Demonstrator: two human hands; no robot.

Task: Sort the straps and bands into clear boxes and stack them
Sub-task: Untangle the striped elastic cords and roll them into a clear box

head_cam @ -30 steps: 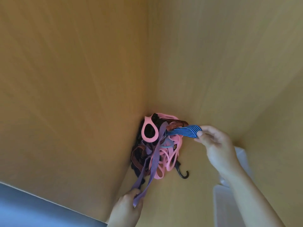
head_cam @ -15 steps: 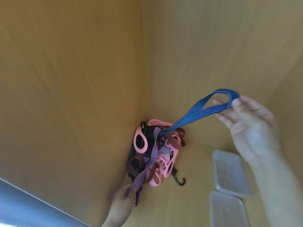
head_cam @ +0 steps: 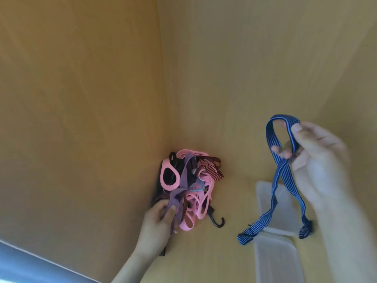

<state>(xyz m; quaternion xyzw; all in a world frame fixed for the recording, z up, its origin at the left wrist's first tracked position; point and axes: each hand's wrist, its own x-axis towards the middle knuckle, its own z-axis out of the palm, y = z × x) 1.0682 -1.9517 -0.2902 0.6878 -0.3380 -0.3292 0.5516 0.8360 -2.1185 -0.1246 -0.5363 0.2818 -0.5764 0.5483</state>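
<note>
Blue strap [head_cam: 269, 139], looped over right fingers [head_cam: 306, 135]

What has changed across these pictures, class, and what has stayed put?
The right-hand grip pulled the blue striped strap up and rightward, wholly out of the tangled pile; its ends now dangle near the clear boxes. The left-hand grip still pinches the purple band; the pile stays in the corner.

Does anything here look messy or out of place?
Yes: the heap of bands in the corner is tangled, pink, purple and striped loops wound together, with a black hook poking out at the bottom.
</note>
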